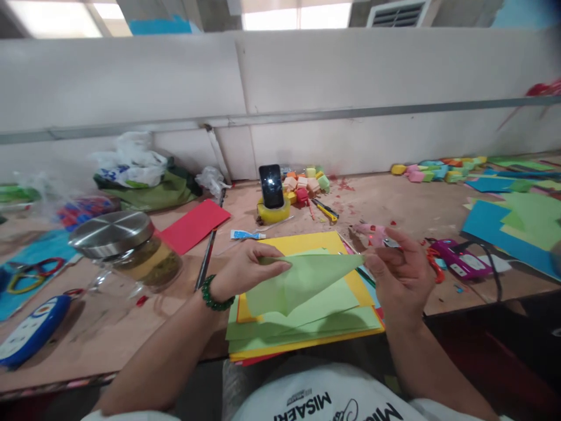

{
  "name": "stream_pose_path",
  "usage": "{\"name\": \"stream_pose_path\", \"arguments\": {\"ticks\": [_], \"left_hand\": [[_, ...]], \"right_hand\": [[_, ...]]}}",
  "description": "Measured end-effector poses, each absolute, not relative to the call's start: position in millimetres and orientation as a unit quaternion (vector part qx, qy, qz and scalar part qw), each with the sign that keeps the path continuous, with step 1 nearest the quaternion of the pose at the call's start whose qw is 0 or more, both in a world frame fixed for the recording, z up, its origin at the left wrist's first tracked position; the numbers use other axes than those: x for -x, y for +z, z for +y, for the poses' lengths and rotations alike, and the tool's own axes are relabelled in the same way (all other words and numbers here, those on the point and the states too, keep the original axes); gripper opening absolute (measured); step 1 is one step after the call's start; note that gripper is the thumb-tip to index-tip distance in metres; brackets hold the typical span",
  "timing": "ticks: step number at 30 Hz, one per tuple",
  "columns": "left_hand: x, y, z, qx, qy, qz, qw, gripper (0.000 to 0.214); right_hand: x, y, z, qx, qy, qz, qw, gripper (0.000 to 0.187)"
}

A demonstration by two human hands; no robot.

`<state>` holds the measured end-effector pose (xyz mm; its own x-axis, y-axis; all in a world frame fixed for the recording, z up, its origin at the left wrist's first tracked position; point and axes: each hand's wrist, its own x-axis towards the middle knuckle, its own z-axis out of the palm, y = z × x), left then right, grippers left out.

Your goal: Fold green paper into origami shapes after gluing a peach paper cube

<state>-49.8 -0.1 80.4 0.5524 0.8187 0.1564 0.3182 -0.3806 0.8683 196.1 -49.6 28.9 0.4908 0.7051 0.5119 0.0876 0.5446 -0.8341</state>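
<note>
Both my hands hold a folded light green paper sheet (pixel 302 280) above a stack of coloured paper (pixel 307 327) at the table's front edge. My left hand (pixel 245 266), with a green bead bracelet on its wrist, pinches the sheet's left part. My right hand (pixel 401 275) pinches the pointed right corner. The sheet is folded into a pointed, cone-like shape. Yellow, green and red sheets show in the stack below.
A glass jar with a steel lid (pixel 127 251) stands at the left. A red sheet (pixel 195 225), a glue tube (pixel 245 235), a phone on a yellow tape roll (pixel 272 199), foam cubes (pixel 307 184), a purple tool (pixel 460 260) and blue and green sheets (pixel 512 222) lie around.
</note>
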Motion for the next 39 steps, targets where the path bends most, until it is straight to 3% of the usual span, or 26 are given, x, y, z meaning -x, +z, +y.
{"name": "stream_pose_path", "arguments": {"ticks": [9,18,29,39], "left_hand": [[48.1,78.1,2.5,-0.735,0.262,0.383,0.495,0.05],[42.4,75.5,3.8,-0.717,0.275,0.372,0.521,0.042],[43.3,75.1,2.1,-0.723,0.261,0.381,0.514,0.039],[46.9,71.2,6.2,-0.736,0.25,0.379,0.503,0.037]], "right_hand": [[-199.8,23.5,-44.9,0.431,0.259,-0.429,0.75,0.044],[-193.7,22.8,-33.8,0.446,0.361,-0.492,0.655,0.057],[-190.4,30.6,-38.5,0.463,0.33,-0.484,0.665,0.049],[-205.9,10.9,-30.4,0.489,0.347,-0.526,0.603,0.048]]}}
